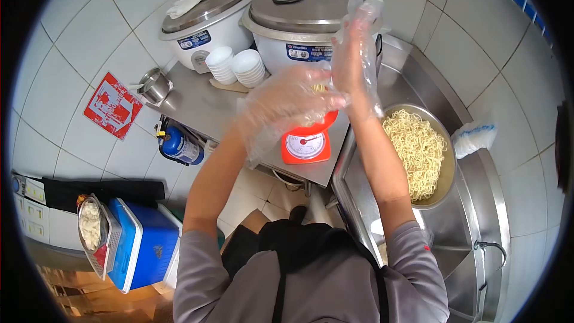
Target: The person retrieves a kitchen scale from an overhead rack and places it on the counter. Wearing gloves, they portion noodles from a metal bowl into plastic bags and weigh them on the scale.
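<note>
Clear plastic gloves cover both hands. Over the red kitchen scale (306,146), my left hand (293,96) is blurred, and a bit of yellow noodle (320,88) shows by its fingers; whether it grips any is not clear. My right hand (353,54) is raised just to the right, fingers stretched upward and palm turned inward, in front of the large rice cooker. The scale's round dial faces me, and its red top is partly hidden by my left hand. A large metal bowl of yellow noodles (418,155) rests over the sink at the right.
Two rice cookers (209,27) (299,18) stand at the back, with stacked white bowls (220,63) before them. A metal pot (155,87) sits at the counter's left end. Below are a blue fire extinguisher (179,143) and a blue cooler (155,251). A faucet (493,245) is at right.
</note>
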The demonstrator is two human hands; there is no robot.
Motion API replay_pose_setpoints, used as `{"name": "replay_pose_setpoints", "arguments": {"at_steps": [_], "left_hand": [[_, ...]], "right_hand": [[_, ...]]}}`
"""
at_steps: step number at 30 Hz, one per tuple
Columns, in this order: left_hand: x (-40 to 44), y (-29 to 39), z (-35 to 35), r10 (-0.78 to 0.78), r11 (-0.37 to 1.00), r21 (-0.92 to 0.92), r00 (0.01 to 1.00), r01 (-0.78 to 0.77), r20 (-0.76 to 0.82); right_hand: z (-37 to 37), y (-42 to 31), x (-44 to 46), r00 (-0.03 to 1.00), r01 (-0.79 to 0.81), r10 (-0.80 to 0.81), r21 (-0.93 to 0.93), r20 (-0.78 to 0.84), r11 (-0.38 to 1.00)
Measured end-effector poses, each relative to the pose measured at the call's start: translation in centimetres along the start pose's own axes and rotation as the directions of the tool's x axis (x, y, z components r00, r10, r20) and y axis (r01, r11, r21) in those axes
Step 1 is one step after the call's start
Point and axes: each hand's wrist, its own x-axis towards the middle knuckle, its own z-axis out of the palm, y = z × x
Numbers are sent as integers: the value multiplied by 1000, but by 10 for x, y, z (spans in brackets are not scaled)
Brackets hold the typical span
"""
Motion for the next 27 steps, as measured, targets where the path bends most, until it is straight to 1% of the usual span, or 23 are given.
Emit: {"name": "replay_pose_setpoints", "arguments": {"at_steps": [1,2,4,5,7,10,11,13,16,17,18,19,20,21,22,23,24,25,26,27], "left_hand": [[2,-2,0,32,993,113,998,-37,45],[4,-6,-2,47,995,83,998,-50,28],[8,-15,-4,72,997,15,997,-72,-9],[8,-17,-5,160,983,97,986,-155,-48],[8,-21,-7,330,918,268,938,-292,-110],[10,-26,-3,406,893,294,890,-340,-205],[9,-25,-3,381,904,267,912,-334,-151],[5,-23,-2,328,924,217,944,-313,-33],[8,-38,3,427,896,122,904,-427,23],[1,-23,-4,379,903,211,925,-374,20],[0,-26,-14,555,707,519,832,-481,16],[1,-29,-24,702,418,762,708,-494,74],[5,-33,-31,800,80,910,571,-407,185],[10,-39,-34,708,542,721,696,-431,-116],[16,-47,-37,476,864,347,816,-365,-328],[21,-50,-42,166,966,-118,901,-230,-400],[24,-48,-46,192,981,59,884,-185,-425],[25,-46,-51,220,964,233,870,-126,-442],[28,-43,-57,253,914,400,857,-60,-449],[34,-39,-64,171,950,310,905,-47,-390]], "right_hand": [[6,-6,-2,999,43,-43,-45,-6,998],[13,-15,-2,996,86,-87,-92,-10,992],[18,-15,4,992,111,-117,-140,-37,984],[21,-14,7,990,122,-131,-163,-48,979],[29,-6,17,986,128,-127,-3,-109,992],[34,-8,20,985,170,-171,-36,-32,985],[31,-9,28,992,123,-122,-131,17,984],[22,-12,31,979,43,-43,7,200,999],[10,10,63,985,-13,33,-120,167,993],[10,0,68,987,-56,65,-64,146,996],[10,-10,71,987,-101,101,-9,127,995],[9,-20,75,991,-116,112,56,78,992],[7,-42,74,974,-142,148,-49,172,989],[4,-72,67,946,-156,193,-155,260,976],[3,-88,58,908,-158,243,-260,341,953],[3,-85,53,887,-175,238,-191,396,966],[7,-85,39,857,-235,281,-158,432,959],[15,-87,22,824,-297,322,-127,466,946],[18,-85,14,790,-358,357,-97,498,929],[14,-60,20,761,-203,372,-350,531,915]]}}
